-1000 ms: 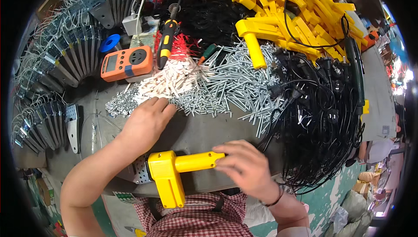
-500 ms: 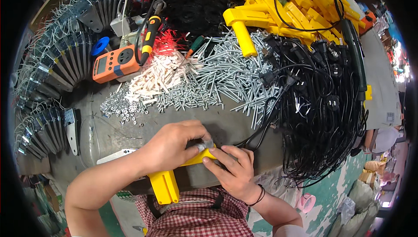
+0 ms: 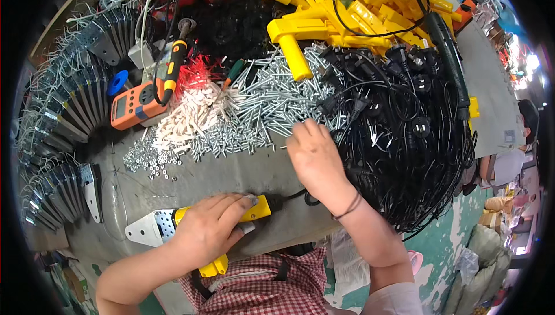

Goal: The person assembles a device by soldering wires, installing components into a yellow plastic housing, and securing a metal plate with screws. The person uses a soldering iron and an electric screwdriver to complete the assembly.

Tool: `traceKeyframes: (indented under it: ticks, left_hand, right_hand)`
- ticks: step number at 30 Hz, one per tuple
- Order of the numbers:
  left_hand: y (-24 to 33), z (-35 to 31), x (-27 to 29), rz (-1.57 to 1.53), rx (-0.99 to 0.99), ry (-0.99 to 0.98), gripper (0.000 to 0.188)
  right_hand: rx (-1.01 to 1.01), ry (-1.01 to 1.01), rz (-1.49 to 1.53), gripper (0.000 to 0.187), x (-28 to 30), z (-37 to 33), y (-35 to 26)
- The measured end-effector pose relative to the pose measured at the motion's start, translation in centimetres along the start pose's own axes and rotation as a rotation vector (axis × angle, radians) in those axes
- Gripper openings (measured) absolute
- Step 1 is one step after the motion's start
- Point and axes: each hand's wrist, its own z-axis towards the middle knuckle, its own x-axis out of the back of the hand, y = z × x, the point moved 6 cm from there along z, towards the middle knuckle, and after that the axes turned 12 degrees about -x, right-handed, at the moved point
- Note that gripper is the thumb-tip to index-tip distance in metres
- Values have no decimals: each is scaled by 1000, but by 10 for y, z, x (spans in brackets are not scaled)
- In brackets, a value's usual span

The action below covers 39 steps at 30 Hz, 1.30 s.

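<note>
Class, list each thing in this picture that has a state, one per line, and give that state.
Left hand: pressing the yellow plastic pistol-shaped housing flat on the grey table.
Right hand: fingers reaching into the heap of long silver screws.
Black power cords: tangled.
Orange handheld meter: lying face up.

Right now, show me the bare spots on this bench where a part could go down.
Bare grey bench lies between the small screws above and the left hand on the yellow tool; another patch beside the metal plate. The far half is crowded: long screws, black cables, yellow housings.
</note>
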Motion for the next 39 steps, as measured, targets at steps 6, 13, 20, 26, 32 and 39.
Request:
traceKeyframes:
  ticks: [6,13,20,26,32,39]
  left_hand:
    - [-22,-5,18,-231,361,150,43]
    - [-10,7,50,-259,179,364,33]
    - [-38,-33,38,-322,310,196,38]
    - [-36,-38,36,-218,243,277,32]
    - [-25,-35,27,-19,-10,221,39]
    - [-17,-19,18,42,-160,158,42]
  right_hand:
    - [-298,-264,949,15,8,17,-15]
    - [-349,-323,1505,11,14,-5,-56]
    - [-86,-305,723,21,3,-104,-87]
    - [-222,-253,864,20,1,-103,-100]
    - [-168,-186,762,21,5,-86,-115]
    - [209,-150,581,10,13,-61,-128]
